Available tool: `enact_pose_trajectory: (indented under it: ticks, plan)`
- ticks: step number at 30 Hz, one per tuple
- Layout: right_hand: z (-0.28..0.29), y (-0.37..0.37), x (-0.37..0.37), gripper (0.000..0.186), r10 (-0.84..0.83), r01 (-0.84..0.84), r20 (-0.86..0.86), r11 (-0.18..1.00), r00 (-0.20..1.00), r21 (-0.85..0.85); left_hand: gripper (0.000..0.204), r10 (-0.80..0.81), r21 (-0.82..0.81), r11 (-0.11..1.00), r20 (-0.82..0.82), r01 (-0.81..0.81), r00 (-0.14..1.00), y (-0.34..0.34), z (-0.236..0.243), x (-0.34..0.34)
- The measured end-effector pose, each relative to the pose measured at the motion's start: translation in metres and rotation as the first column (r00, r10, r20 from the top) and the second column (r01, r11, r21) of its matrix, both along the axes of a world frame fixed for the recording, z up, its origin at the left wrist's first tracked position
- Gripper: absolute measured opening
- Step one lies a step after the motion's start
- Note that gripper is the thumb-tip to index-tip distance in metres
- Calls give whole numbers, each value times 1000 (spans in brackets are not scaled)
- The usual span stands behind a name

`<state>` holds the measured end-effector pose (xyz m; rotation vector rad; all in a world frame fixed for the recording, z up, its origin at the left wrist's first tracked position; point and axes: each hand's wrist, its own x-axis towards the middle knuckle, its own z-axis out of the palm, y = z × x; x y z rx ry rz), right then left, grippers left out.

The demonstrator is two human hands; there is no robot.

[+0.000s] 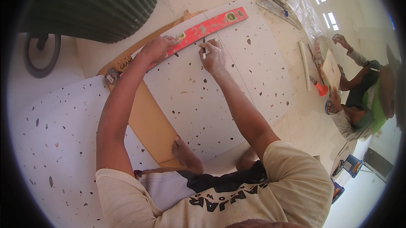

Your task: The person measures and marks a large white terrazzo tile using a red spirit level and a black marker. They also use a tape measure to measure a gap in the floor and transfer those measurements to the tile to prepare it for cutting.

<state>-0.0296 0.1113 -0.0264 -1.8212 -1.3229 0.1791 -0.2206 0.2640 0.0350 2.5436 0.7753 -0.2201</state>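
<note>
A red spirit level (207,27), smeared with dried dirt, lies slantwise over the far part of a white speckled tile (190,101). My left hand (157,50) is closed over the near-left part of the level, pressing it on the tile. Just below the level's middle, my right hand (215,59) pinches a slim marker (204,51) with a dark upper end and a white lower end. The marker's dark end reaches close to the level's lower edge. A thin dark line runs along the tile to the right of this hand. My bare feet (186,156) are at its near edge.
Brown cardboard (148,118) sits under the tile, beside another speckled tile (76,131). A dark green ribbed container (97,8) stands far left. On the right, another person (368,97) holds a tan board (331,70), near a pale pipe (304,65). Tools (277,6) lie beyond.
</note>
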Motion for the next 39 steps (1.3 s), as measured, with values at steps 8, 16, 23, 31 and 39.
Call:
enact_pose_trajectory:
  ticks: [8, 16, 23, 31, 39]
  plan:
    - [-2, 2, -54, 16, 114, -113, -47, 993, 992, 20, 77, -33, -51, 998, -63, 30, 997, 5, -1, 4]
    - [3, 2, -46, 13, 58, -57, -145, 998, 988, 12, 78, -28, -57, 998, -54, 24, 998, 4, -2, 1]
    - [5, -1, -88, 13, 67, -67, -90, 998, 994, 13, 54, -31, 30, 999, -55, 33, 998, 3, -5, -2]
    - [-1, 1, -149, 16, 204, -219, -169, 973, 964, -71, 65, -33, -1, 999, -55, 33, 998, 7, -11, -1]
    - [4, 7, -145, 15, 258, -273, -271, 962, 927, -20, 60, -49, 13, 999, -64, 50, 997, 7, -7, 0]
